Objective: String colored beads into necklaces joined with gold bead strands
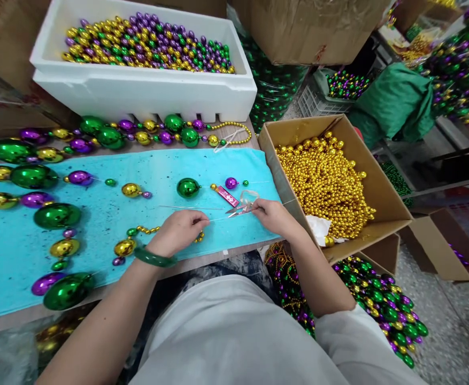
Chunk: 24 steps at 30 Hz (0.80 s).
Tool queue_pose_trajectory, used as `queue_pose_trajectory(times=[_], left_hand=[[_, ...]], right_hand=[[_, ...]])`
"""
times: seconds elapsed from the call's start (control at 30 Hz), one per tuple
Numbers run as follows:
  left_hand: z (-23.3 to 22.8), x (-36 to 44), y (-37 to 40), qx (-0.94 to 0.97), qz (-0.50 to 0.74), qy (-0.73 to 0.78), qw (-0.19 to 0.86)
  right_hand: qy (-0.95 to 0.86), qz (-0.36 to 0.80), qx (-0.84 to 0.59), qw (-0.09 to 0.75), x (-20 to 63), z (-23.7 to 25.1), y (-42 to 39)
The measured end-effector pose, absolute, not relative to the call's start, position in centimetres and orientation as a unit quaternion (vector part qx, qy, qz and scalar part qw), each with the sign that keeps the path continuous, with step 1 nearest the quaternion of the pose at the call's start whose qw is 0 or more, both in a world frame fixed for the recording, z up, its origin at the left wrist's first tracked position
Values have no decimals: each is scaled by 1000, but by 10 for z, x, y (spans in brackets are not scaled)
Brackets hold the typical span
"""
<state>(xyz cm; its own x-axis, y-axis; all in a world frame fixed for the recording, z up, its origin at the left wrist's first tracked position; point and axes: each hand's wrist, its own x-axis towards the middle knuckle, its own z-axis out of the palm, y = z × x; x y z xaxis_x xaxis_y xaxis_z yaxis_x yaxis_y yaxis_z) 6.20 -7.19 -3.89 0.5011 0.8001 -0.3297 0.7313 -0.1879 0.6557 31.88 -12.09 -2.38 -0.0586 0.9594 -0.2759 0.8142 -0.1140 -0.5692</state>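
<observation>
My left hand [184,230] is closed in a pinch on a thin clear thread [220,218] above the blue cloth. A short string of small gold beads [148,230] lies partly under this hand, beside a large gold bead [125,247]. My right hand [273,216] pinches the thread's other end, its fingertips close to a pair of scissors [239,210]; whether they touch is unclear. A long thin needle-like wire [186,207] stretches behind the thread. Just beyond lie a pink labelled strip [227,196], a green bead [188,187] and a purple bead [231,183].
Strung green, gold and purple beads [56,215] cover the left of the blue cloth [98,214]. A white foam box [146,91] of mixed beads stands at the back. At right, a cardboard box [386,214] holds gold bead strings. More beads [394,305] lie below right.
</observation>
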Motion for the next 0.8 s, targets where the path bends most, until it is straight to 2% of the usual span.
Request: queue_pose_trajectory(times=[0.1,0.2,0.3,0.37,0.43,0.6,0.73,0.8], left_hand=[[-37,66,-71,790,76,505,339],[-35,84,-75,772,183,503,342],[-35,110,-80,704,258,464,471],[-38,124,-84,632,240,426,601],[-42,134,-86,579,209,415,670],[-53,134,-90,631,182,453,603],[-57,130,-92,678,173,473,535],[-57,129,-93,688,180,472,520]], right_hand=[[-658,335,-661,138,319,-21,-121],[-667,345,-640,162,319,-14,-121],[-684,349,-616,174,315,-9,-120],[-692,346,-608,176,312,-7,-120],[-694,338,-611,174,310,-6,-122],[-703,342,-608,139,316,-6,-123],[-697,203,-675,136,328,-4,-106],[-723,153,-665,108,328,-7,-94]])
